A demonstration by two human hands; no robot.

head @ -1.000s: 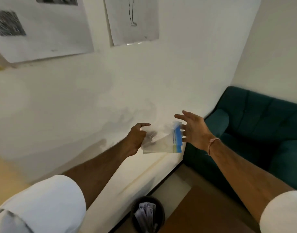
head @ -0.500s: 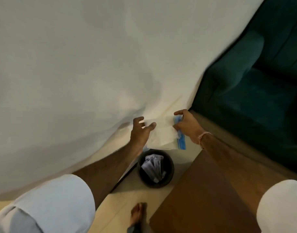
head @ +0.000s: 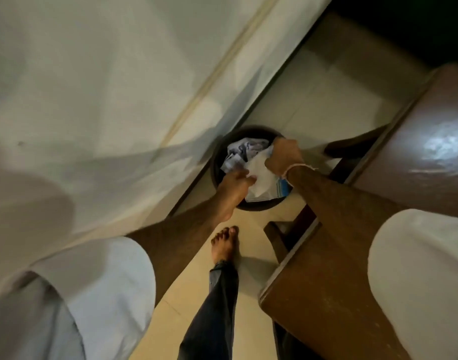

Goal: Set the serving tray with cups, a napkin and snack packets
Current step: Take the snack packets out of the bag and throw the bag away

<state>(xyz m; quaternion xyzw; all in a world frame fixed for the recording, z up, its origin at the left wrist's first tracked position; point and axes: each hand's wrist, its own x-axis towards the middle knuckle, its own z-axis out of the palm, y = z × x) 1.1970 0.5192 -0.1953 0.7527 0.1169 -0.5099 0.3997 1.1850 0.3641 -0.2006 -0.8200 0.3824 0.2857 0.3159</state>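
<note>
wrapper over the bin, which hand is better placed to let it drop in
Right. The right hand grips the wrapper directly above the bin; the left hand only touches its near edge.

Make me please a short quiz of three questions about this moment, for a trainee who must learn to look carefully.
1. True or false: both hands touch the clear plastic bag.
2. Over what does the left hand hold the bag? A) a serving tray B) the dark round bin C) a sofa
3. Fill the gap: the right hand wears a thin ____ at the wrist.

Key
1. True: each hand has a grip on one side of the bag.
2. B: the bin stands on the floor by the wall, with crumpled paper already in it.
3. String.
</note>
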